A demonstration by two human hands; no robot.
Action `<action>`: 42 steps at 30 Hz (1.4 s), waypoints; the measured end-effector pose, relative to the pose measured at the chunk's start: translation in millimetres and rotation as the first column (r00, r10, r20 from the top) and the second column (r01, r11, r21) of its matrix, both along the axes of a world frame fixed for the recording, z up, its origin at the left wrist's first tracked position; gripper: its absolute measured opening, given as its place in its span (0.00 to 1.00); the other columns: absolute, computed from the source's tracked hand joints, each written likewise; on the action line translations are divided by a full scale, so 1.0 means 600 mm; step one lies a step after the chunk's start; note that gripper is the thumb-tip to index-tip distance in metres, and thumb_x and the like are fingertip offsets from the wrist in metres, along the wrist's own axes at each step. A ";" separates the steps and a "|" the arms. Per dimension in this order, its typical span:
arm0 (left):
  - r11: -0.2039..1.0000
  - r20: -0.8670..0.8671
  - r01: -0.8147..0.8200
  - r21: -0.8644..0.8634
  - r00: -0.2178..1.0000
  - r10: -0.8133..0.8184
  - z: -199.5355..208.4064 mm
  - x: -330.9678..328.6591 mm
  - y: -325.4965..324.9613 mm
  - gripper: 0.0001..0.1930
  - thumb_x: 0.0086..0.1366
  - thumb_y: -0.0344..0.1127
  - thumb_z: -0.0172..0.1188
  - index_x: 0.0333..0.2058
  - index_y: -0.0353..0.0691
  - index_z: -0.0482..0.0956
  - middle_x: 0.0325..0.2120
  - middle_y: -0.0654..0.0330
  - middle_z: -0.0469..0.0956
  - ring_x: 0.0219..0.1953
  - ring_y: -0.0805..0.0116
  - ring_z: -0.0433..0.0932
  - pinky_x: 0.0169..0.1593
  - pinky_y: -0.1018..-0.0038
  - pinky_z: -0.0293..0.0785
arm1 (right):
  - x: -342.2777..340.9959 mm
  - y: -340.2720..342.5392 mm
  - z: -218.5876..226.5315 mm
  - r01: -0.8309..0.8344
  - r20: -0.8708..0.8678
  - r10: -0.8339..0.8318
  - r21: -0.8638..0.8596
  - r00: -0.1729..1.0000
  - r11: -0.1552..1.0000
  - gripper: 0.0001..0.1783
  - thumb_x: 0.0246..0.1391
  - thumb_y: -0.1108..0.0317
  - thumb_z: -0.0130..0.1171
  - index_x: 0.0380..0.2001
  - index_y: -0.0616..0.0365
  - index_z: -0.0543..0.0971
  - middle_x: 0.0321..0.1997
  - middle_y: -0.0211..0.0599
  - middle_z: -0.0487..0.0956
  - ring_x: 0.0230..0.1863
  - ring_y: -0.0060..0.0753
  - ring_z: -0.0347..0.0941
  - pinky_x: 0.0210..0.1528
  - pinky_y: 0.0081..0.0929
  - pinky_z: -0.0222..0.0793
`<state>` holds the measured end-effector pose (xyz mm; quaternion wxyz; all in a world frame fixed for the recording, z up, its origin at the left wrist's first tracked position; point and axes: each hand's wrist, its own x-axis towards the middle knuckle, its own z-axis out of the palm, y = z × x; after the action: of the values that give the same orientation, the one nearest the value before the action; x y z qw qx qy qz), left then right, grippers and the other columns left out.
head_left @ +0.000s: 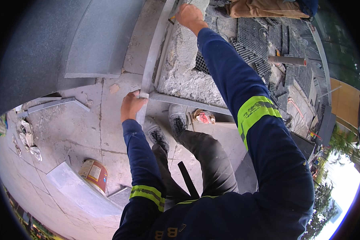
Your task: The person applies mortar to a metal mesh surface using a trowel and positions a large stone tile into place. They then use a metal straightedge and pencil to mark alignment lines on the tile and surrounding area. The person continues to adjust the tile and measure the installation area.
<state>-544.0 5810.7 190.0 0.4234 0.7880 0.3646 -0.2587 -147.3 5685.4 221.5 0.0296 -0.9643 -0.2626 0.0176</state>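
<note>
A long, narrow grey strip (151, 60) runs away from me along the side of a rough, mortar-covered block (184, 64). My left hand (132, 106) is closed around its near end, by the corner of the block, where a small silvery piece shows at the fingertips. Stretched far forward, my right hand (190, 17) has its fingers bent together above the far part of the block. A small, thin yellow-orange thing (172, 18) sticks out by those fingertips; its kind is too small to make out.
Grey slabs (94, 44) stand at the left. An offcut (60, 105), a brown-red bucket (94, 173) and a pale board (78, 188) lie on the tiled floor. Black plastic grid panels (252, 38) and a pipe (287, 60) lie right. Another person's leg (264, 9) is at the far edge.
</note>
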 end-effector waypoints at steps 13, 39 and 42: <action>0.999 0.004 0.034 0.009 0.999 -0.035 0.000 0.004 -0.001 0.35 0.52 0.42 0.74 0.60 0.38 0.79 0.48 0.43 0.85 0.51 0.54 0.85 0.54 0.67 0.79 | 0.022 0.002 -0.045 -0.008 0.066 -0.002 0.156 0.998 0.988 0.14 0.58 0.59 0.58 0.33 0.56 0.87 0.40 0.51 0.87 0.45 0.53 0.85 0.50 0.47 0.80; 1.000 -0.018 -0.004 -0.013 1.000 0.004 -0.002 0.000 0.000 0.30 0.50 0.44 0.74 0.54 0.45 0.85 0.49 0.46 0.84 0.55 0.51 0.82 0.59 0.62 0.77 | 0.012 0.005 -0.024 0.028 -0.046 -0.022 0.123 0.999 0.992 0.15 0.57 0.59 0.57 0.36 0.56 0.87 0.44 0.51 0.87 0.49 0.53 0.84 0.52 0.47 0.79; 1.000 -0.016 0.011 -0.016 1.000 -0.012 0.004 0.009 -0.004 0.30 0.51 0.44 0.74 0.55 0.45 0.85 0.50 0.46 0.84 0.55 0.51 0.82 0.59 0.61 0.77 | 0.022 -0.007 -0.027 -0.005 -0.006 0.005 0.067 1.000 0.998 0.15 0.57 0.58 0.58 0.36 0.56 0.87 0.44 0.51 0.87 0.49 0.54 0.84 0.52 0.47 0.79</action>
<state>-538.6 5808.3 192.7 0.4251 0.7846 0.3614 -0.2704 -134.1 5681.3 205.2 0.0626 -0.9620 -0.2654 0.0117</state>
